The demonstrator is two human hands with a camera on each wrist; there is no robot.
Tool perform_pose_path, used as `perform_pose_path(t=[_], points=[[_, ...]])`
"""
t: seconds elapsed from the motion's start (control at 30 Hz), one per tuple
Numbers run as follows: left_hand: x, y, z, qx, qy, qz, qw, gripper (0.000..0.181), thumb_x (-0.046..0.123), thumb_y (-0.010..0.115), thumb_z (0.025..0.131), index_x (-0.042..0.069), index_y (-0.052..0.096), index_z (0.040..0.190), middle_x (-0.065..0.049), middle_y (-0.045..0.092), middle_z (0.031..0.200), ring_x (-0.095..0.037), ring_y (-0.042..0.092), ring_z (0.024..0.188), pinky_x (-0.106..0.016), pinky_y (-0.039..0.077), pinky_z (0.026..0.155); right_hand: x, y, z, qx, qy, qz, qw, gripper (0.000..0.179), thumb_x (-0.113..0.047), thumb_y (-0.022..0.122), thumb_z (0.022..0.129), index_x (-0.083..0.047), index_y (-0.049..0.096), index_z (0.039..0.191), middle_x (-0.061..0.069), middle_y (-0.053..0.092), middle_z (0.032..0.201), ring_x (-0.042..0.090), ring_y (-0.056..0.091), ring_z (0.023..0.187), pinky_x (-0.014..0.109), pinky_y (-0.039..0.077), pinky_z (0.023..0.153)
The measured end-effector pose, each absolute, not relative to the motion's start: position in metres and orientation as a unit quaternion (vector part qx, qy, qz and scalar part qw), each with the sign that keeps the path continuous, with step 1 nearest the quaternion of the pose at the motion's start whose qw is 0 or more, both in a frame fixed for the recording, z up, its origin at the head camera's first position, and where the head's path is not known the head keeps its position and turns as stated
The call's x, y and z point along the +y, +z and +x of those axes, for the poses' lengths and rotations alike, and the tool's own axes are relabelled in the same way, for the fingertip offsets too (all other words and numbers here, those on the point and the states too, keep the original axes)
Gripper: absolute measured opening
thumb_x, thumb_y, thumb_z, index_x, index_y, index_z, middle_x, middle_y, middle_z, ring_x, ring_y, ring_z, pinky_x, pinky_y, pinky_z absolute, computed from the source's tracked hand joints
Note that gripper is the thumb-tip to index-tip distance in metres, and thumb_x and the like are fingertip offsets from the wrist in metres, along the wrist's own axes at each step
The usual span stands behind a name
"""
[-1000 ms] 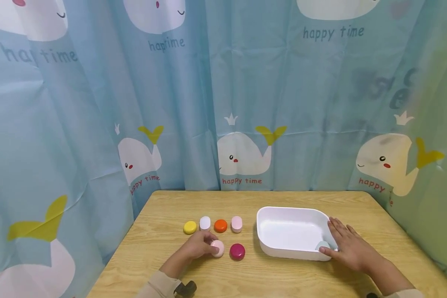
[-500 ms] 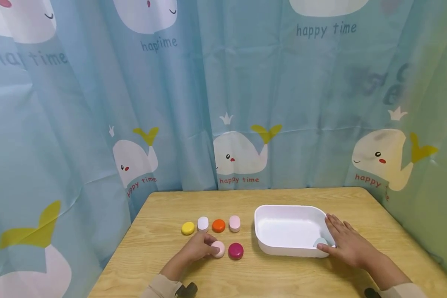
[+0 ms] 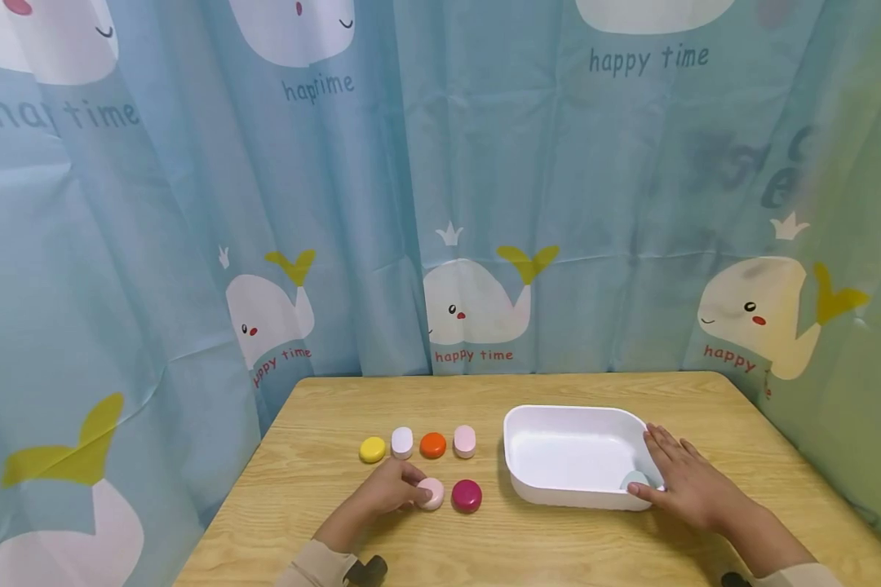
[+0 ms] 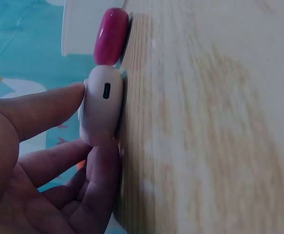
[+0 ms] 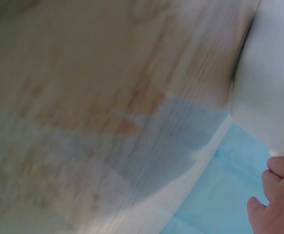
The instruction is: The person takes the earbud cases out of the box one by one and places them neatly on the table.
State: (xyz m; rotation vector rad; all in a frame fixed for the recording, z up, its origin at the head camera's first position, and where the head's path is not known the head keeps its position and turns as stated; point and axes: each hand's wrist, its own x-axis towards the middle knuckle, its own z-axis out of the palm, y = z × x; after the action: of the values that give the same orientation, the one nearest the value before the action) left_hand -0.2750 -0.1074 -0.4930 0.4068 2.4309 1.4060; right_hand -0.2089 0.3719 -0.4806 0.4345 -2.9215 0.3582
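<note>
My left hand (image 3: 389, 486) pinches a round, pale pink earbud case (image 4: 103, 105) between thumb and fingers, low at the wooden tabletop. A small dark charging port shows on its side in the left wrist view. Just right of it lies a glossy magenta round case (image 3: 467, 496). My right hand (image 3: 693, 485) rests on the right end of a white rectangular tub (image 3: 580, 497), fingers straight, thumb over the near rim. Inside the tub, by that thumb, a pale grey-blue rounded object (image 3: 635, 481) is partly hidden.
Behind my left hand stand a yellow round case (image 3: 372, 449), a white oblong one (image 3: 402, 443), an orange round one (image 3: 433, 445) and a pink oblong one (image 3: 465, 441) in a row. A blue whale-print curtain (image 3: 477, 187) hangs past the table's (image 3: 529, 554) back edge.
The head view has shifted slightly. Both hands, the pale pink earbud case and the tub keep nearly the same places on the table.
</note>
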Motion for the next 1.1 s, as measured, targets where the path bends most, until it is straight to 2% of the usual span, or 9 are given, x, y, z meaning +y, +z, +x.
perform_pose_path(t=[0.17, 0.33, 0.5, 0.57, 0.63, 0.77, 0.97, 1.1], points=[[-0.110, -0.494, -0.276, 0.848, 0.487, 0.142, 0.153, 0.028, 0.007, 0.077, 0.083, -0.007, 0.069, 0.105, -0.007, 0.064, 0.089, -0.017, 0.060, 0.073, -0.034, 0.056, 0.064, 0.371, -0.480, -0.207, -0.978, 0.121, 0.145, 0.085, 0.093, -0.055, 0.058, 0.092, 0.015, 0.027, 0.145, 0.031, 0.025, 0.152, 0.048, 0.021, 0.139, 0.050, 0.000, 0.117], [-0.109, -0.491, -0.280, 0.848, 0.486, 0.139, 0.157, 0.030, 0.011, 0.074, 0.086, -0.006, 0.066, 0.109, -0.007, 0.063, 0.092, -0.019, 0.059, 0.074, -0.033, 0.055, 0.063, 0.372, -0.479, -0.206, -0.978, 0.121, 0.147, 0.085, 0.093, -0.055, 0.057, 0.092, 0.015, 0.027, 0.145, 0.031, 0.024, 0.152, 0.048, 0.021, 0.139, 0.051, 0.000, 0.117], [-0.103, -0.475, -0.296, 0.851, 0.483, 0.168, 0.118, 0.024, 0.011, 0.070, 0.090, -0.006, 0.066, 0.107, -0.006, 0.061, 0.091, -0.023, 0.061, 0.074, -0.033, 0.057, 0.063, 0.374, -0.479, -0.207, -0.978, 0.116, 0.152, 0.086, 0.093, -0.055, 0.056, 0.092, 0.014, 0.025, 0.146, 0.030, 0.024, 0.152, 0.047, 0.021, 0.139, 0.047, -0.004, 0.117], [-0.098, -0.466, -0.302, 0.849, 0.485, 0.179, 0.109, 0.025, 0.012, 0.068, 0.092, -0.007, 0.066, 0.109, -0.007, 0.062, 0.093, -0.027, 0.064, 0.081, -0.035, 0.058, 0.066, 0.374, -0.479, -0.208, -0.978, 0.115, 0.153, 0.083, 0.093, -0.056, 0.056, 0.092, 0.014, 0.025, 0.146, 0.030, 0.024, 0.152, 0.048, 0.021, 0.139, 0.048, -0.004, 0.117], [-0.091, -0.458, -0.307, 0.845, 0.489, 0.184, 0.111, 0.028, 0.013, 0.068, 0.092, -0.006, 0.066, 0.112, -0.007, 0.062, 0.095, -0.030, 0.065, 0.086, -0.035, 0.058, 0.068, 0.374, -0.479, -0.209, -0.978, 0.111, 0.155, 0.085, 0.093, -0.056, 0.056, 0.092, 0.014, 0.026, 0.146, 0.030, 0.024, 0.152, 0.048, 0.021, 0.139, 0.051, 0.000, 0.117], [-0.075, -0.446, -0.315, 0.853, 0.464, 0.210, 0.113, 0.031, 0.018, 0.068, 0.092, -0.003, 0.067, 0.115, -0.005, 0.062, 0.096, -0.026, 0.062, 0.088, -0.033, 0.056, 0.069, 0.374, -0.477, -0.210, -0.978, 0.110, 0.152, 0.089, 0.093, -0.056, 0.057, 0.091, 0.014, 0.028, 0.145, 0.030, 0.025, 0.152, 0.048, 0.022, 0.138, 0.055, 0.007, 0.115], [-0.052, -0.440, -0.321, 0.845, 0.468, 0.216, 0.140, 0.032, 0.021, 0.070, 0.091, 0.000, 0.067, 0.115, -0.005, 0.061, 0.093, -0.027, 0.063, 0.079, -0.040, 0.058, 0.070, 0.371, -0.479, -0.207, -0.978, 0.119, 0.148, 0.081, 0.093, -0.057, 0.057, 0.091, 0.014, 0.028, 0.144, 0.030, 0.024, 0.152, 0.048, 0.022, 0.138, 0.053, 0.004, 0.116], [-0.037, -0.438, -0.324, 0.829, 0.484, 0.233, 0.154, 0.029, 0.018, 0.068, 0.093, 0.001, 0.067, 0.115, -0.005, 0.062, 0.094, -0.022, 0.063, 0.080, -0.037, 0.058, 0.072, 0.371, -0.476, -0.206, -0.980, 0.106, 0.146, 0.081, 0.093, -0.057, 0.056, 0.091, 0.014, 0.030, 0.144, 0.030, 0.025, 0.152, 0.048, 0.022, 0.138, 0.053, 0.004, 0.116]])
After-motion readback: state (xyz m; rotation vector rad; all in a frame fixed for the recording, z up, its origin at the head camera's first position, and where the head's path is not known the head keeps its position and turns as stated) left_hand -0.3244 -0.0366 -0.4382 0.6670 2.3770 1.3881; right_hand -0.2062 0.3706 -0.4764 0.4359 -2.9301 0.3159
